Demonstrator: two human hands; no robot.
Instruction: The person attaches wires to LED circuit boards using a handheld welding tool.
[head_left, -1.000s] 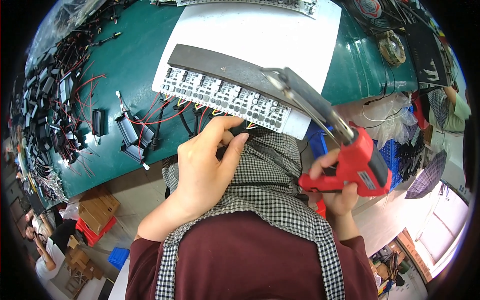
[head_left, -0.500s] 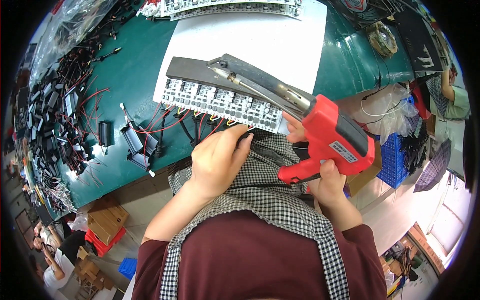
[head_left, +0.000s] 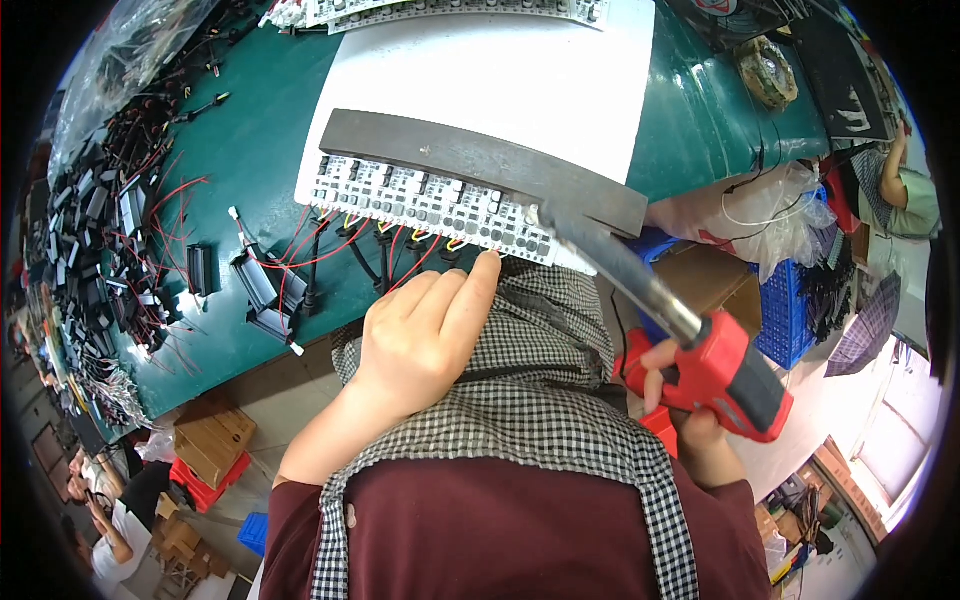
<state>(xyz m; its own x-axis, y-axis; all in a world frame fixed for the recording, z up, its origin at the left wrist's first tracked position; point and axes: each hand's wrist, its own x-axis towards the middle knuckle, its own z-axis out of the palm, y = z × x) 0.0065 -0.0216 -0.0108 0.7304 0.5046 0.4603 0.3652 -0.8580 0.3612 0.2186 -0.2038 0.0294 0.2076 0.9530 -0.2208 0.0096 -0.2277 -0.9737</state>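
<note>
A white circuit-board strip (head_left: 430,208) with many small components lies near the table's front edge, a dark grey bar (head_left: 480,158) along its far side. Red, black and yellow wires (head_left: 385,238) run off its near edge. My left hand (head_left: 420,330) is closed at the board's near right part, its index fingertip against the edge. The thumb is hidden, and anything pinched there cannot be made out. My right hand (head_left: 703,432) grips a red soldering gun (head_left: 738,378) with a dark guide along its front. Its blurred tip is over the board's right end.
More board strips (head_left: 465,12) lie at the far side of a white sheet (head_left: 480,85). Black housings with wires (head_left: 268,290) and a big pile of black parts (head_left: 95,215) cover the left. A tape roll (head_left: 768,75) sits far right; a blue crate (head_left: 785,315) stands below.
The soldering gun swung right and toward me, uncovering the bar's right end. My right fingers left the board's right end. My left index finger straightened along the edge. The board shifted slightly left.
</note>
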